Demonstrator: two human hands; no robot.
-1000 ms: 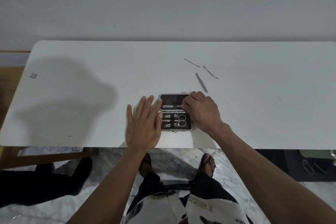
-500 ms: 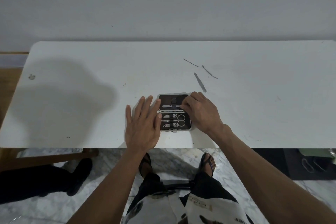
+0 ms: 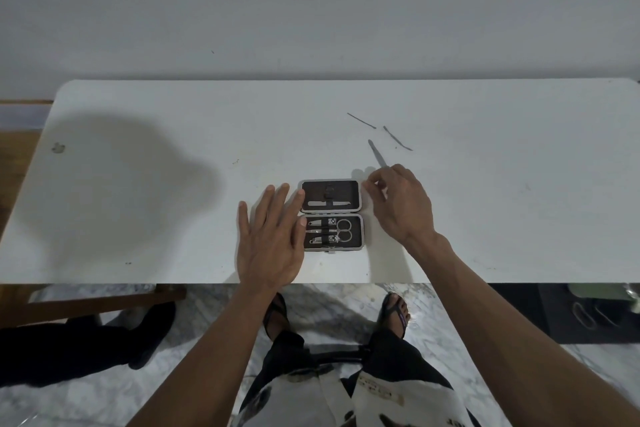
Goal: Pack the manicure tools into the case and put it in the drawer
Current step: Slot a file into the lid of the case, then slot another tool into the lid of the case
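a: status of the open rectangular dark-lined manicure case [image 3: 331, 215]?

b: it lies flat near the front edge of the white table [image 3: 138, 184]. the lid half holds a slim metal tweezer [image 3: 329, 203]; the base half holds clippers and small scissors [image 3: 344, 230]. the left hand [image 3: 270, 239] rests flat beside it, fingers straight, holding nothing.

a: right hand [image 3: 398, 201]?

b: fingers loosely curled, empty, just beside the flat grey metal file [image 3: 378, 155]. two thin metal rods [image 3: 362, 120] [image 3: 397, 138] lie further back.

a: risks?

b: a thin file probably resists a pinch on a smooth surface; a slipped fingertip could flick it away. an unrestrained case could shift while loading.
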